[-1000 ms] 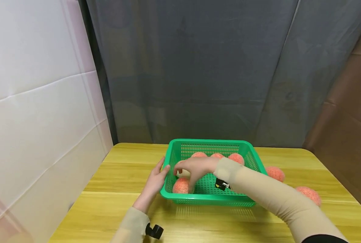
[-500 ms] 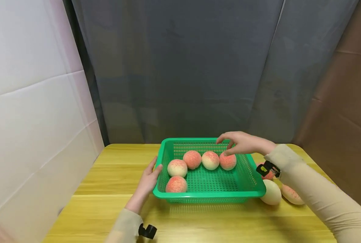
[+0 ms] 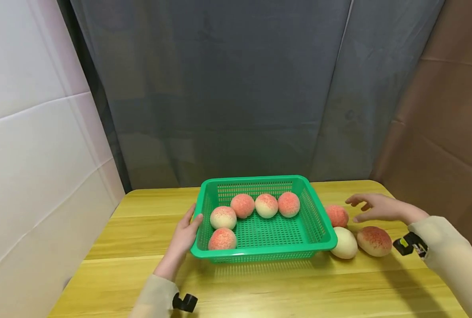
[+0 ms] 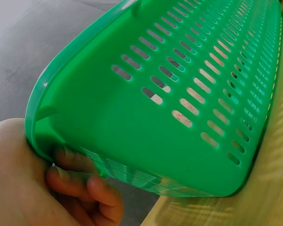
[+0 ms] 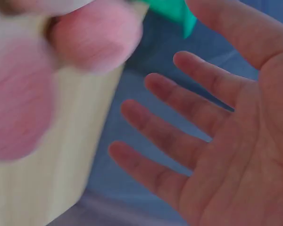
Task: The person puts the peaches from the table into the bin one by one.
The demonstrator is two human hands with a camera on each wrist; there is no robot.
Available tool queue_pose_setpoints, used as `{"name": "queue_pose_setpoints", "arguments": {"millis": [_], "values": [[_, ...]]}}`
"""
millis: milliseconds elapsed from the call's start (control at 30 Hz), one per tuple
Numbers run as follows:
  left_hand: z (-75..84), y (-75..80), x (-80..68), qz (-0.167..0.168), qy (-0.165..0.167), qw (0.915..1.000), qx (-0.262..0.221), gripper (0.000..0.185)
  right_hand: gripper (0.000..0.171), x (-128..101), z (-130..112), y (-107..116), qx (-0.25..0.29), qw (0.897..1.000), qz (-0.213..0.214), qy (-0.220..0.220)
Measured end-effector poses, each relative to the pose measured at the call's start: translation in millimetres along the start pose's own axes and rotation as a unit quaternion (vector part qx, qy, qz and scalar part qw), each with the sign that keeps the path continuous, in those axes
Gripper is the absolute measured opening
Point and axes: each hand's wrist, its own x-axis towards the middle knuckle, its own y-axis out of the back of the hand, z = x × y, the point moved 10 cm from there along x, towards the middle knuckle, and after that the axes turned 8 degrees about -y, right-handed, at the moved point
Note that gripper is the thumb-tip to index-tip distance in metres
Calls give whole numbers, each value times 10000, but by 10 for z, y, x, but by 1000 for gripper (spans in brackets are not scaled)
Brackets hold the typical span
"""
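My left hand [image 3: 184, 235] grips the left rim of a green plastic basket [image 3: 263, 254]. Its thumb lies over the rim, and its curled fingers [image 4: 75, 181] show beneath the rim in the left wrist view. My right hand [image 3: 383, 208] hovers with spread fingers, holding nothing, over the table to the right of the basket. Close below and left of it lie a pink peach [image 3: 336, 216], a pale peach [image 3: 345, 243] and a dark red-blushed peach [image 3: 374, 241]. Part of the pink peach is hidden behind the basket rim.
Several peaches, among them a pink peach [image 3: 289, 204] in the far right part, line the basket's back and left side. The wooden table [image 3: 236, 291] ends at a dark curtain [image 3: 220, 88] behind, with a brown panel [image 3: 450, 145] on the right.
My right hand has left the basket, where a peach now rests at the back right, and moved right over the loose peaches. The left hand keeps its hold while the head view pans right.
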Motion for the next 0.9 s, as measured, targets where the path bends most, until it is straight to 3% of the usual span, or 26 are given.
{"name": "queue_pose_setpoints", "arguments": {"millis": [133,300,633,900], "values": [[-6,15,-2,36,3,10000,-32,60,72,-124,369,-172,344,9981,-376,-348],[-29,18,6,15,30,10000,-20,60,79,-220,568,-353,644,9945,-630,-536],[-17,-16,4,-23,-82,10000,-39,59,96,-247,670,-592,1032,9878,-862,-790],[-19,12,1,34,-48,10000,-12,60,83,-220,652,-639,550,9934,-726,-702]]}}
